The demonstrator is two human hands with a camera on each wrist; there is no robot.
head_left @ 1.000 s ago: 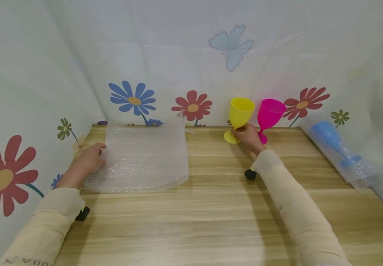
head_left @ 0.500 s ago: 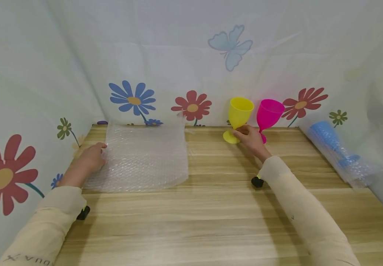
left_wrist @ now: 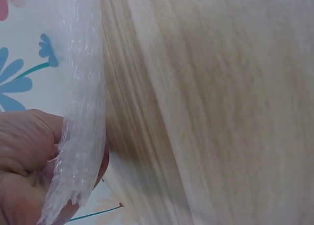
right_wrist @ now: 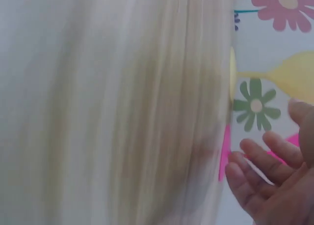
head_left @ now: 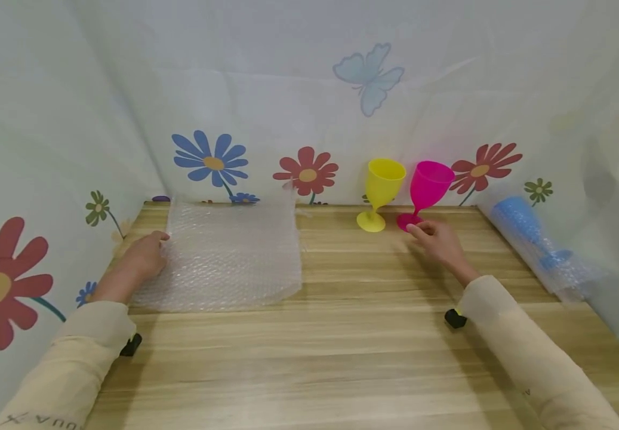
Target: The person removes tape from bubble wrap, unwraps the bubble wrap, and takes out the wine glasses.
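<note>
My left hand is at the left edge of a sheet of bubble wrap spread on the table. In the left wrist view the bubble wrap passes between the thumb and fingers of that hand, which pinch its edge. A yellow goblet stands upright at the back, with a magenta goblet just to its right. My right hand is in front of the magenta goblet's foot, fingertips close to it. The right wrist view shows this hand with loosely bent, spread fingers and nothing held.
At the right edge of the wooden table lies a blue goblet rolled in bubble wrap. A white curtain with flowers and a butterfly hangs behind the table and along both sides.
My right hand has let go of the yellow goblet's stem and drawn back to the right, toward the magenta goblet's foot. The yellow goblet stays standing. My left hand keeps its place.
</note>
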